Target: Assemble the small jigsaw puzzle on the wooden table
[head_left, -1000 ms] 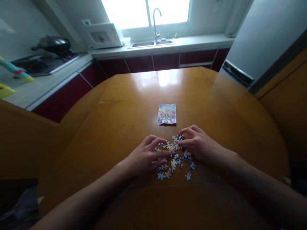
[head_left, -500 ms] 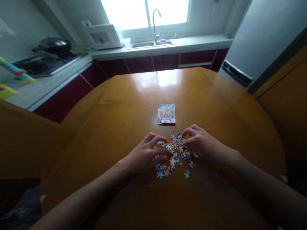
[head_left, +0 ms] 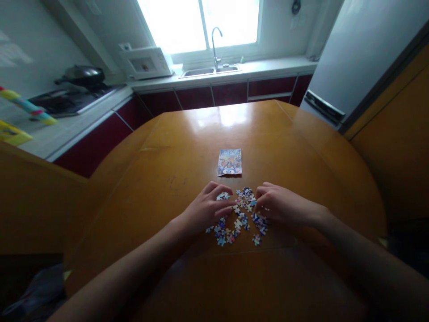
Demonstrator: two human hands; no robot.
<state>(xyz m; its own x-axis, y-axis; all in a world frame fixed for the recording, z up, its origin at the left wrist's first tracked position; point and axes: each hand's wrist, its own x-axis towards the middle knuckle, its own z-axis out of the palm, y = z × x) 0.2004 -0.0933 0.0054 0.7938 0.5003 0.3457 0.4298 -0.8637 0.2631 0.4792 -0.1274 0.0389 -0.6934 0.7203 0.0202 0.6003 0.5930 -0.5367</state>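
A heap of small colourful jigsaw pieces (head_left: 239, 219) lies on the round wooden table (head_left: 187, 152) in front of me. My left hand (head_left: 204, 208) rests on the heap's left side, fingers curved and spread over the pieces. My right hand (head_left: 283, 205) lies on the right side, fingers bent onto the pieces. Neither hand visibly lifts a piece. Beyond the heap a small printed picture card (head_left: 229, 162) lies flat on the table.
A kitchen counter runs behind the table with a sink and tap (head_left: 214, 67), a white microwave (head_left: 145, 62) and a pan on a hob (head_left: 82, 76). A grey fridge (head_left: 342, 62) stands at the right. Wooden panels flank both sides.
Both hands have slid slightly toward each other over the pieces, spreading them. The camera has tilted up a little, so everything sits lower in the picture.
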